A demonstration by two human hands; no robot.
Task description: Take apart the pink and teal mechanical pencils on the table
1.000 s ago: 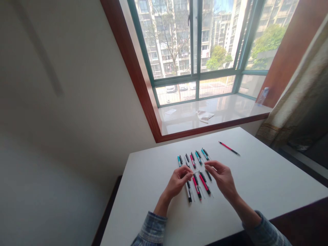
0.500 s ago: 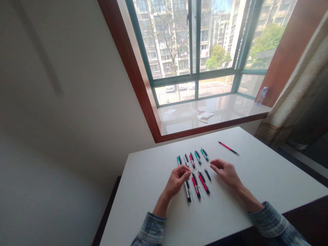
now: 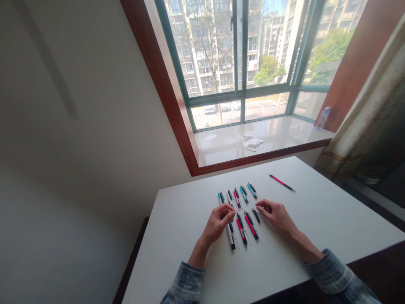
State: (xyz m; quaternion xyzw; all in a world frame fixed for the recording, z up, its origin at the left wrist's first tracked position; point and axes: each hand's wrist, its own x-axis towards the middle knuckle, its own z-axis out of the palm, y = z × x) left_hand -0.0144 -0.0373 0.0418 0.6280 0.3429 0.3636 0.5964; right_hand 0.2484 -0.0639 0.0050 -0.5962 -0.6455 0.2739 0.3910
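Several short pen pieces in teal, pink and black lie in two rows on the white table [image 3: 316, 219]: a far row [image 3: 238, 194] and a near row [image 3: 244, 228]. My left hand [image 3: 218, 221] hovers at the left end of the near row, fingertips pinched on a thin clear pen refill [image 3: 238, 210] that points right. My right hand [image 3: 275, 213] rests on the table at the right end of the rows, fingers curled, its fingertips close to a black piece [image 3: 256, 216]. What, if anything, sits in those fingers is too small to make out.
A whole pink and black pen [image 3: 281, 183] lies alone at the far right of the table. Beyond the table a white window sill [image 3: 284, 131] carries a crumpled cloth [image 3: 252, 142], a paper slip [image 3: 209, 137] and a bottle [image 3: 323, 118]. A curtain [image 3: 363, 126] hangs at the right.
My right hand dropped from above the rows to the table, swung right, then crept back left toward the black piece. My left hand has stayed pinched in place.
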